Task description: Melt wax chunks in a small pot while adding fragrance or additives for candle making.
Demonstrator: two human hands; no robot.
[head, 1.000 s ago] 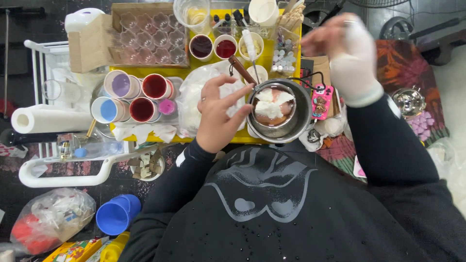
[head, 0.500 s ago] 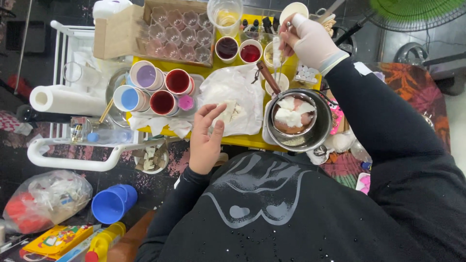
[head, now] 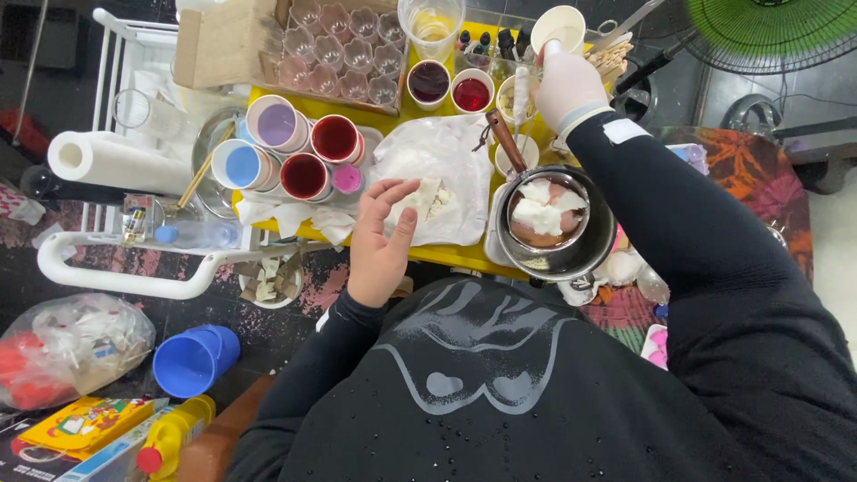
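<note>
Black long sleeves (right hand (head: 564, 87) white-gloved).

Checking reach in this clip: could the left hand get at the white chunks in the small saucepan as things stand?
Probably yes. The left hand rests on the clear plastic bag, right beside the small wooden-handled saucepan; the white chunks lie uncovered on top, and nothing stands between.

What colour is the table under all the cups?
Bright yellow; the table edge shows best in the head view, just beside the left hand.
</note>
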